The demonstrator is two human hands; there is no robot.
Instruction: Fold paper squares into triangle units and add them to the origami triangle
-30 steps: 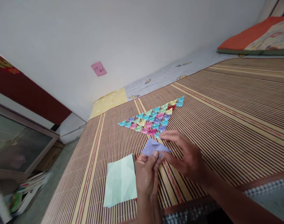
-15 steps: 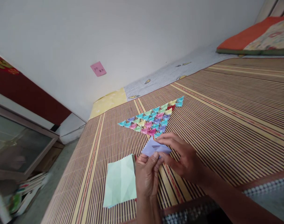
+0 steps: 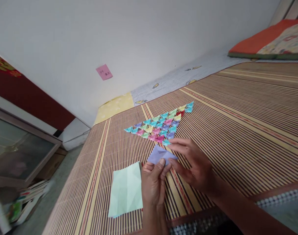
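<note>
A folded sheet of purple paper (image 3: 156, 154) is pinched between the thumb and fingers of my left hand (image 3: 155, 182), above the striped mat. Its folds come to a point at the right. My right hand (image 3: 191, 163) is at that right side with thumb and fingers spread apart; the thumb is close to the paper's right tip, and I cannot tell whether it touches. Beyond my hands lie many small folded paper pieces (image 3: 156, 122) in rows, together forming a triangle in blue, pink, green, yellow, purple and red.
A stack of creased pale green paper (image 3: 126, 189) lies left of my hands on the striped mat (image 3: 227, 120). An orange-edged folded quilt (image 3: 256, 39) sits at the far right. A pink note (image 3: 104, 72) is on the wall. A glass-fronted cabinet (image 3: 17, 150) stands left.
My right hand's fingers have lifted off the purple paper and opened away to the right. The left hand keeps its hold, with the paper slightly farther left.
</note>
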